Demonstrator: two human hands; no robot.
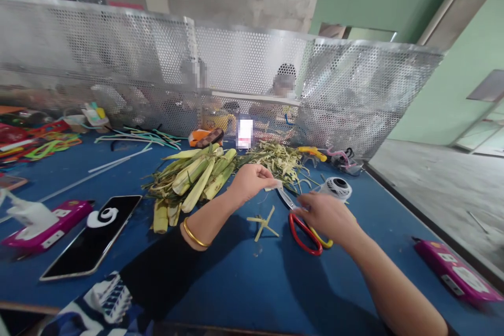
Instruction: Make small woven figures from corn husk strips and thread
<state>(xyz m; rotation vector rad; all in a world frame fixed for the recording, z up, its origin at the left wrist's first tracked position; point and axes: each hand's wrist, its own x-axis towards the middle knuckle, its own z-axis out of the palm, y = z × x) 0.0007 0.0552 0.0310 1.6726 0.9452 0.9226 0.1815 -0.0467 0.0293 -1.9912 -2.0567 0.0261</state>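
Observation:
My left hand (252,184) is closed in a pinch on a small pale piece (273,186). That piece is beside the tip of a pair of scissors (305,235) with red and yellow handles. Over the middle of the scissors is my right hand (325,215), somewhat blurred, with curled fingers at or near the pivot; I cannot tell whether they grip it. A small star-like figure of crossed pale strips (263,223) lies on the blue table between my hands. Behind my right hand is a white spool (336,188).
Corn husks (197,176) are piled left of my left hand, with shredded husk (277,161) behind. A phone (94,236) and a magenta tissue pack (47,226) lie left; another magenta pack (457,273) lies right. A perforated metal screen (244,58) stands behind, people beyond.

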